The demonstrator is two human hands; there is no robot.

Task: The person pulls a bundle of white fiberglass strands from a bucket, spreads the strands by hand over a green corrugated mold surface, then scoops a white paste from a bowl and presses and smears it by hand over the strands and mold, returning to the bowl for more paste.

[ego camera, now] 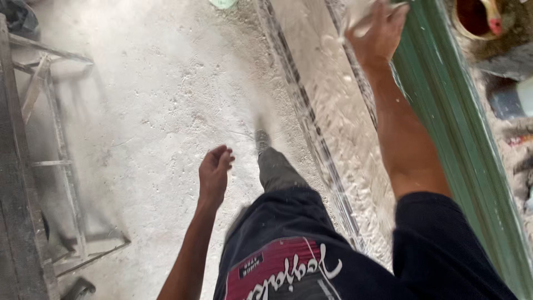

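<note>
- Your right hand (377, 30) reaches up to the top edge of the view, its fingers curled over a pale, whitish lump (355, 14). Motion blur and the frame edge cut that lump off, so you cannot tell what it is.
- That hand sits over a long, pale slab (344, 122) with a rough, white-crusted surface, which runs away from you beside a green ribbed frame (455, 128).
- Your left hand (215, 169) hangs free over the dusty concrete floor (155, 100), fingers loosely curled, holding nothing and touching nothing.
- One leg in grey trousers (277, 169) steps forward; the shoe (262, 139) is blurred.
- Your dark shirt (311, 250) fills the bottom of the view and hides the near end of the slab.
- A metal frame (55, 161) lies on the floor at the left, partly out of view.
- At the top right a round yellowish vessel (474, 16) is cut off by the edge; the clutter below it is too blurred to make out.
</note>
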